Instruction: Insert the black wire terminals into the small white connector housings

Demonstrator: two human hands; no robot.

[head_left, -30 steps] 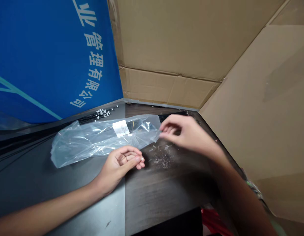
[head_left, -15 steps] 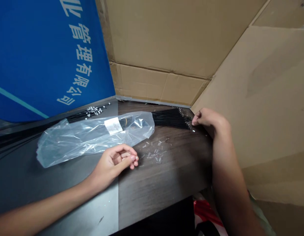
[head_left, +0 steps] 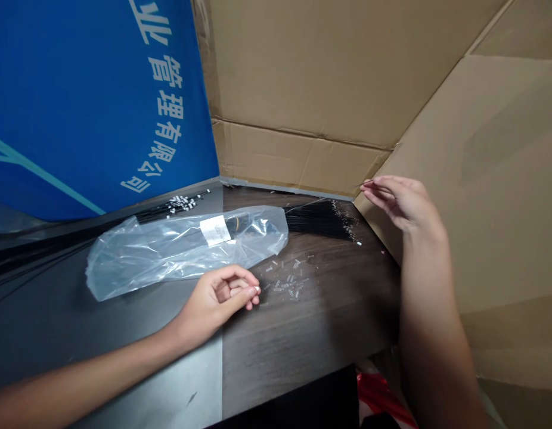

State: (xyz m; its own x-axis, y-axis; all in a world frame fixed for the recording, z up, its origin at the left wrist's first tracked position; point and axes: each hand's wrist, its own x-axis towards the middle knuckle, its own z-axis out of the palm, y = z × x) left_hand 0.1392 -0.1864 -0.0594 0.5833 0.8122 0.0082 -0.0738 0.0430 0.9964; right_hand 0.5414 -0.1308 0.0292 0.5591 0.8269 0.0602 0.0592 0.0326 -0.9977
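Observation:
My left hand (head_left: pixel 220 295) rests on the dark table, fingers curled, with a tiny clear piece (head_left: pixel 257 288) pinched at the fingertips. A clear plastic bag (head_left: pixel 168 259) with a white label (head_left: pixel 215 230) lies just beyond that hand. Black thin wires (head_left: pixel 323 219) fan out of the bag's right end, their tips beaded with white. My right hand (head_left: pixel 399 202) is raised by the cardboard, its fingertips pinched on what looks like one thin wire (head_left: pixel 314 203). Several small clear pieces (head_left: pixel 287 281) are scattered below the bundle.
The dark wood table (head_left: pixel 312 333) meets a blue banner (head_left: pixel 92 101) with white lettering at the left and cardboard sheets (head_left: pixel 303 77) at the back and right. More black wires (head_left: pixel 177 207) lie along the back left. A red-and-white bag (head_left: pixel 378 396) shows below the table edge.
My right hand has risen off the bundle's tips, moving up and right toward the cardboard, with a thin strand stretching from the bundle. My left hand has barely moved.

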